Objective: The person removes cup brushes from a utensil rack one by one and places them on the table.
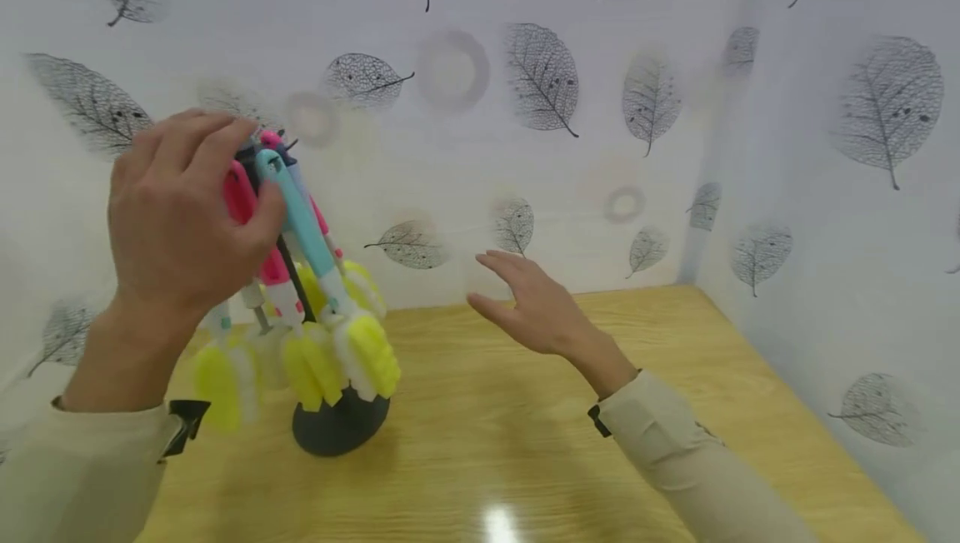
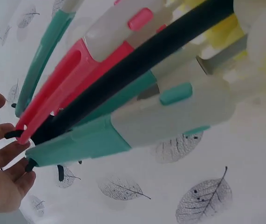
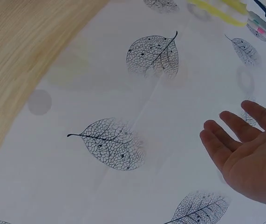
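Observation:
My left hand (image 1: 180, 210) grips the top of a dark stand, fingers at its hooks; the stand's round base (image 1: 337, 430) is tilted. Several sponge-headed bottle brushes hang head-down around its pole (image 2: 142, 60). Their handles are pink and white or teal and white, like the teal one (image 1: 303, 222), and the heads (image 1: 371, 356) are yellow and white. In the left wrist view, fingertips (image 2: 23, 182) lie beside the hook through a teal handle (image 2: 77, 147). Over the table to the right, my right hand (image 1: 536, 310) is held out with fingers extended, holding nothing.
A wood-grain table (image 1: 465, 426) lies below both hands. White sheeting with dark leaf prints (image 1: 543, 77) stands behind it and along the right edge. A bright light reflection (image 1: 498, 522) shows near the table's front.

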{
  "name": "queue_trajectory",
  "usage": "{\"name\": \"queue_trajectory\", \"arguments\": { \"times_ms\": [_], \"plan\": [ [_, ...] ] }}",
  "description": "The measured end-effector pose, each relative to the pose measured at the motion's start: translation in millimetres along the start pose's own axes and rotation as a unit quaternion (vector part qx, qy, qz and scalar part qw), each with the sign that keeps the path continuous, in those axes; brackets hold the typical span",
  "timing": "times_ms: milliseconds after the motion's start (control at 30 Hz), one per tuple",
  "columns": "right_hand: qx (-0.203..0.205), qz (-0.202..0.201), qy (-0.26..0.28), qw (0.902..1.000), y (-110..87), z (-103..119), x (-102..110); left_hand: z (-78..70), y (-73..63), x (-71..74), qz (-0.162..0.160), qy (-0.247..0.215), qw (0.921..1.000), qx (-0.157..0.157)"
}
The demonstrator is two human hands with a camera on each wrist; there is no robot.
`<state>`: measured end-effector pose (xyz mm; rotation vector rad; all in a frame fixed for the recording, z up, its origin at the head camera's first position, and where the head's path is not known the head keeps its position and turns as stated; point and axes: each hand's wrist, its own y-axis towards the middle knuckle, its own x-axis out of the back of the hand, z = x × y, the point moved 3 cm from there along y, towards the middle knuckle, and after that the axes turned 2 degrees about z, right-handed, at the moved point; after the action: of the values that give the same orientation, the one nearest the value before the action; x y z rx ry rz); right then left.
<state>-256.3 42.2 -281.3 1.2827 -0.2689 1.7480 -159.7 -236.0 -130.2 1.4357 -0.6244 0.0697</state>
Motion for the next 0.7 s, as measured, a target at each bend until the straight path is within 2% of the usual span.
{"name": "queue_trajectory", "arguments": {
  "times_ms": [233, 400, 500, 600, 700],
  "plan": [
    [0.02, 0.0, 0.008, 0.9998, 16.1, 24, -10, 19.5, -0.5, 2.4, 0.058, 0.017, 0.9981, 0.012],
    [0.043, -0.006, 0.018, 0.9989, 25.5, 41, -15, 24.6, 0.6, -0.6, 0.074, 0.013, 0.997, 0.019],
    [0.063, -0.02, 0.042, 0.9969, 32.8, 55, -19, 25.0, 1.3, -1.4, 0.079, 0.021, 0.9962, 0.031],
    [0.085, -0.036, 0.091, 0.9916, 40.5, 75, -23, 25.5, 0.4, -1.8, 0.06, 0.026, 0.9974, 0.032],
    [0.106, -0.05, 0.143, 0.9827, 48.8, 97, -28, 27.6, -1.9, -2.6, 0.014, 0.019, 0.9991, 0.037]
  ]
}}
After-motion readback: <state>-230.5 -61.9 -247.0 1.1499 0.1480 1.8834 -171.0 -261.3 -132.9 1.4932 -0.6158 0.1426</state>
